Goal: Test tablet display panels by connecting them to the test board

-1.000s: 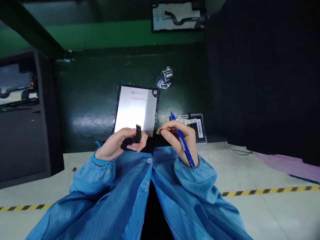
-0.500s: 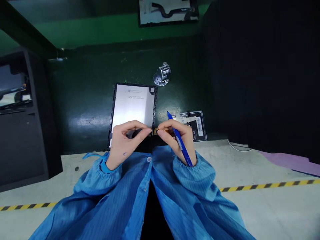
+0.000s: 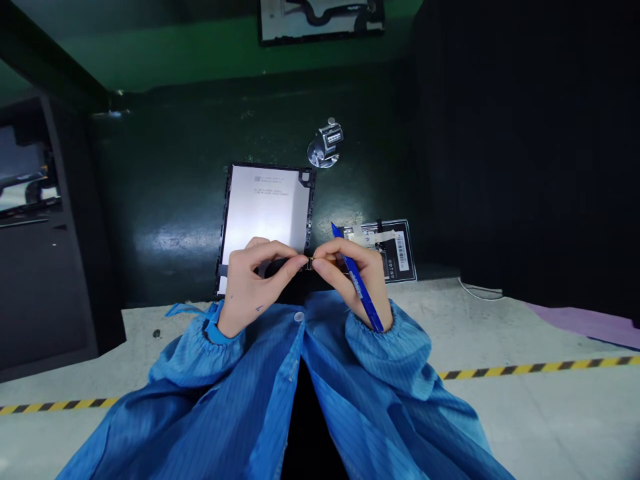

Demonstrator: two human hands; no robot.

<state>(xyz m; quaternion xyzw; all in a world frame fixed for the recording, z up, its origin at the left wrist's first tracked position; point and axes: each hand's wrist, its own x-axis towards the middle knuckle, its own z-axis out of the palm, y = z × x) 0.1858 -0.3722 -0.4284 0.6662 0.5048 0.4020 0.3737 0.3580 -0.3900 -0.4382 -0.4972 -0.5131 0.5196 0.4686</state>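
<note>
A tablet display panel (image 3: 267, 210) with a white back and dark frame lies on the bench. Over its lower edge my left hand (image 3: 257, 283) pinches the end of a black ribbon cable (image 3: 274, 268) between thumb and forefinger. Facing it, my right hand (image 3: 365, 273) pinches the end of an orange flex cable, mostly hidden by the fingers. The two fingertips nearly meet at a small connector (image 3: 309, 264). A blue pen-like tool (image 3: 357, 280) with a pointed tip lies across my right hand, tucked in it. Just beyond is a board with a black, labelled battery (image 3: 397, 260).
A chrome tally counter (image 3: 326, 144) stands beyond the display panel. Another panel with a black cable (image 3: 320, 23) lies at the far edge. A dark shelf unit (image 3: 65, 233) is on the left, and a black surface (image 3: 525, 153) fills the right. Below is the floor with striped tape (image 3: 540, 368).
My left hand has shifted slightly right, and its fingertips are now closer to those of my right hand at the connector. The view has moved a little.
</note>
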